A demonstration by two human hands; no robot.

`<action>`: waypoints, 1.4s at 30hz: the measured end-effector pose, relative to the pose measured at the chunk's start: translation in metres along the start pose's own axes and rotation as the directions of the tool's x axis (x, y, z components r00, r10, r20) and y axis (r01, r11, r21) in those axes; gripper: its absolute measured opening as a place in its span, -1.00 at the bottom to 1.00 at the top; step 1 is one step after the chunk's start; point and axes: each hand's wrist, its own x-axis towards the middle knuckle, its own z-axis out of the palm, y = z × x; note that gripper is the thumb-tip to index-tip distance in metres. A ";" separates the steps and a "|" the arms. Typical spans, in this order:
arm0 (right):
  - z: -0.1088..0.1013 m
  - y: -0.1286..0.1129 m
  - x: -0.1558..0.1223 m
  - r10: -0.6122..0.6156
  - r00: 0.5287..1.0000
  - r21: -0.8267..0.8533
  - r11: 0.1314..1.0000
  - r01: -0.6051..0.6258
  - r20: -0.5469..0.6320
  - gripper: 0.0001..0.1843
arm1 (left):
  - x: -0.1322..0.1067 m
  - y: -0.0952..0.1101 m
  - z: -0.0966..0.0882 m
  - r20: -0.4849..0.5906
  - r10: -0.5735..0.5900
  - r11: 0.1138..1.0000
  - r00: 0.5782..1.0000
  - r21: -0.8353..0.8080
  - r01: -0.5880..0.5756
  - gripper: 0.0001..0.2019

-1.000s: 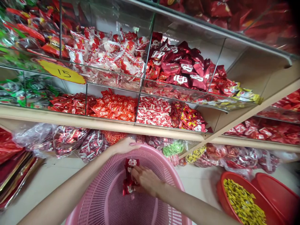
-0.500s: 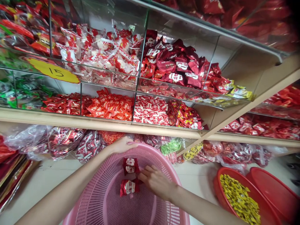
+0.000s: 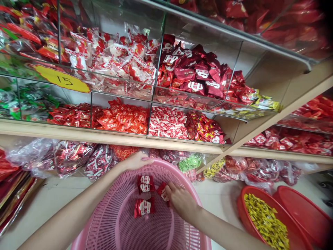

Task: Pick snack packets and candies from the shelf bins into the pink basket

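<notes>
My left hand (image 3: 136,160) is closed on the far rim of a pink plastic basket (image 3: 104,208), its fingers partly hidden over the edge. Inside the basket, my right hand (image 3: 180,201) pinches a red wrapped candy (image 3: 163,191) with white lettering. Two more such packets are in the basket, apart from my fingers: a dark red candy (image 3: 145,184) near the far wall and a red candy (image 3: 144,207) closer to me.
Glass-fronted shelves (image 3: 119,92) hold heaps of wrapped candy, with a yellow price tag (image 3: 62,79) marked 15. Bagged candy (image 3: 74,158) lies beneath. At the right stand a red basin (image 3: 241,205) of yellow candies and another red basin (image 3: 304,211).
My right hand has shifted slightly right, and the red candy in its fingers now shows. My left hand stays on the rim, and the other two candies keep their places.
</notes>
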 end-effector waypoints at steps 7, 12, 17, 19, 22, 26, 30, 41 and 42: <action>0.014 -0.022 0.029 0.117 0.992 -0.003 0.993 -0.117 0.048 -0.65 | -0.002 0.003 0.001 -0.008 -0.010 1.000 1.000 0.016 0.010 -0.48; 0.018 -0.025 0.025 0.113 0.986 0.044 0.992 -0.119 0.122 -0.43 | -0.003 0.002 -0.001 -0.008 -0.018 1.000 1.000 0.022 0.018 -0.48; 0.015 -0.024 0.016 0.153 0.966 0.130 0.975 -0.182 0.210 -0.33 | -0.003 0.003 0.000 -0.005 -0.010 1.000 1.000 0.018 0.010 -0.48; 0.013 -0.024 0.015 0.172 0.957 0.141 0.968 -0.208 0.234 -0.33 | -0.003 0.003 0.000 -0.002 -0.005 1.000 1.000 0.020 0.005 -0.48; 0.011 -0.025 0.014 0.189 0.943 0.133 0.964 -0.232 0.273 -0.31 | -0.003 0.003 0.000 -0.001 -0.003 1.000 1.000 0.023 0.003 -0.49; 0.007 -0.027 0.016 0.175 0.928 0.116 0.968 -0.224 0.330 -0.20 | -0.002 0.003 0.002 0.003 0.007 1.000 1.000 0.021 -0.007 -0.52; 0.001 -0.027 0.011 0.146 0.919 0.108 0.974 -0.198 0.366 -0.18 | -0.002 0.001 0.003 -0.008 0.009 1.000 1.000 0.019 -0.009 -0.52; -0.011 -0.066 -0.005 -0.278 0.906 0.368 0.917 0.152 0.319 -0.43 | -0.005 0.001 0.003 -0.024 0.006 1.000 1.000 0.014 -0.006 -0.50; -0.002 -0.074 0.001 -0.334 0.907 0.416 0.885 0.208 0.258 -0.47 | -0.006 0.001 0.004 -0.022 0.008 1.000 1.000 0.012 -0.007 -0.50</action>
